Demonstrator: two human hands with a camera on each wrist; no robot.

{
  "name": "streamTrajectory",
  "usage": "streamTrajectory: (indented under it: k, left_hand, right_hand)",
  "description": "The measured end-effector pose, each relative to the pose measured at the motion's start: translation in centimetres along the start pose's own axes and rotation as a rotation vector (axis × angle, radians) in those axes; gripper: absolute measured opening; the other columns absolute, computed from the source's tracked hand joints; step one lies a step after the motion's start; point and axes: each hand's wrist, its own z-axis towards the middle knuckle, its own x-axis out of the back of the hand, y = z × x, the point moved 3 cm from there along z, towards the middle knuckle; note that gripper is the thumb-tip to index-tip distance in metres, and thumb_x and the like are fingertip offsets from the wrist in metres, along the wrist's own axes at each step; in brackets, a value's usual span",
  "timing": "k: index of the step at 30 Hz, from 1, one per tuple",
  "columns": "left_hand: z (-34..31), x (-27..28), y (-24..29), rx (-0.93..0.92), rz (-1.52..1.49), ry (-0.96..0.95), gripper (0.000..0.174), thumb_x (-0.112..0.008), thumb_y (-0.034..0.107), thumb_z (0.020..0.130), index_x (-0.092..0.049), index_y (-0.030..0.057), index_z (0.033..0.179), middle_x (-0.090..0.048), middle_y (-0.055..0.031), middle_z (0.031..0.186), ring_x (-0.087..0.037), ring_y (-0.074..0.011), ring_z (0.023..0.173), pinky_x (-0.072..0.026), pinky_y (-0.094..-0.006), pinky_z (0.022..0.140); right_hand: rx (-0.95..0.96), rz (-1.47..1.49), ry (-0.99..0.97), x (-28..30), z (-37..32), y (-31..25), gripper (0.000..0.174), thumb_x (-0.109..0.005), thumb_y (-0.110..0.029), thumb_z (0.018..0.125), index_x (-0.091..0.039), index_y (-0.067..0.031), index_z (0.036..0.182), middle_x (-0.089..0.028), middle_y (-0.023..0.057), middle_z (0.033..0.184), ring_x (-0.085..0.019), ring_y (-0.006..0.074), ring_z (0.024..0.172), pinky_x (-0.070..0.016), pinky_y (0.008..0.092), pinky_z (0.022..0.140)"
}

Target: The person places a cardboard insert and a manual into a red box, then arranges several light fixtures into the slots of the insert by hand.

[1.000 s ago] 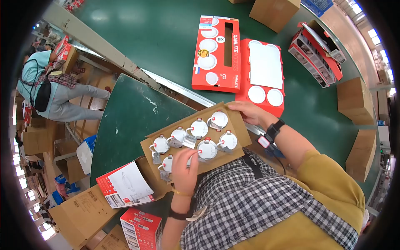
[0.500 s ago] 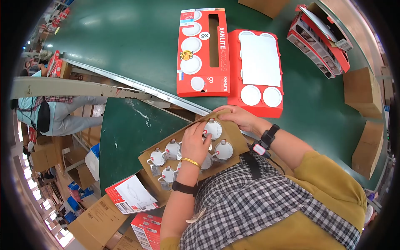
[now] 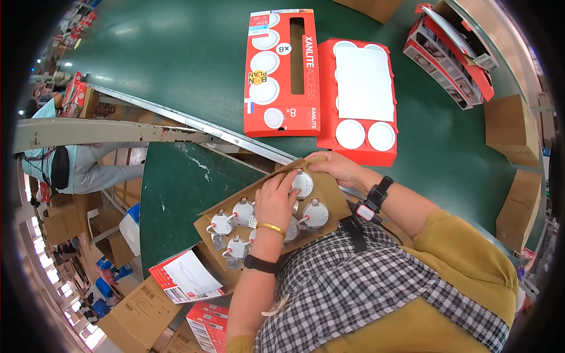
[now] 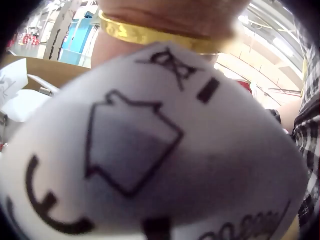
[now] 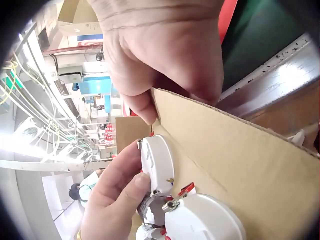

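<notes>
A brown cardboard tray (image 3: 329, 203) holds several white round downlights (image 3: 316, 213) with metal spring clips and short cables. Its far edge is gripped by my right hand (image 3: 336, 167), the thumb and fingers on either side of the cardboard wall in the right wrist view. My left hand (image 3: 273, 203) reaches across the tray and pinches the corner downlight (image 5: 159, 165) between thumb and fingers. That hand covers some of the middle downlights in the head view. Close to the left wrist camera is a blurred white surface (image 4: 140, 145) printed with a CE mark.
On the green table (image 3: 176, 65) lie a red printed box sleeve (image 3: 297, 112) and a red tray with white discs (image 3: 351, 134) under a white sheet (image 3: 365, 82). Cardboard boxes (image 3: 512, 132) stand right. A leaflet (image 3: 191, 273) and red boxes (image 3: 209, 323) are lower left.
My left hand has moved from the near-side downlights up to the far corner one and taken hold of it. My right hand keeps its grip on the tray edge.
</notes>
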Motion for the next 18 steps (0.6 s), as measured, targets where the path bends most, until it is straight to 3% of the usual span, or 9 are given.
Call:
streamTrajectory:
  k: [9, 15, 17, 18]
  left_hand:
    - [-0.3, -0.4, 0.0, -0.005, 0.073, 0.069, 0.049, -0.074, 0.023, 0.08, -0.063, 0.0222, 0.127, -0.064, 0.0009, 0.116, -0.059, -0.0228, 0.103, -0.0438, -0.0409, 0.085]
    - [-1.7, 0.4, 1.2, 0.012, 0.0, 0.093, 0.043, -0.073, 0.018, 0.079, -0.064, 0.0119, 0.121, -0.063, -0.0063, 0.121, -0.058, -0.0261, 0.111, -0.043, -0.0415, 0.09]
    - [-2.8, 0.3, 2.4, -0.179, 0.014, 0.089, 0.04, -0.073, 0.015, 0.078, -0.065, 0.0092, 0.116, -0.063, -0.0074, 0.121, -0.057, -0.0263, 0.115, -0.0436, -0.0412, 0.092]
    - [-3.1, 0.1, 2.4, -0.189, 0.037, 0.093, 0.04, -0.074, 0.015, 0.076, -0.065, 0.0092, 0.115, -0.063, -0.0063, 0.12, -0.056, -0.0264, 0.117, -0.044, -0.0412, 0.093]
  right_hand:
    - [-0.049, 0.087, 0.028, -0.3, -0.4, 0.0, 0.027, -0.061, -0.01, 0.092, -0.063, 0.0013, 0.116, -0.069, 0.0089, 0.106, -0.068, 0.0142, 0.089, -0.0565, 0.0285, 0.077]
    - [-0.038, 0.006, 0.029, -0.3, -0.2, 0.2, 0.03, -0.06, -0.011, 0.092, -0.063, 0.0029, 0.118, -0.069, 0.0093, 0.106, -0.069, 0.0147, 0.088, -0.0565, 0.0282, 0.077]
    - [-0.016, 0.006, 0.015, -0.5, -0.1, 0.3, 0.03, -0.059, -0.011, 0.092, -0.063, 0.0031, 0.118, -0.069, 0.0093, 0.105, -0.069, 0.0146, 0.088, -0.0564, 0.0279, 0.077]
    - [-0.016, -0.008, 0.022, -0.3, 0.0, 0.4, 0.031, -0.058, -0.01, 0.092, -0.062, 0.003, 0.12, -0.069, 0.0099, 0.107, -0.068, 0.0147, 0.091, -0.0563, 0.028, 0.078]
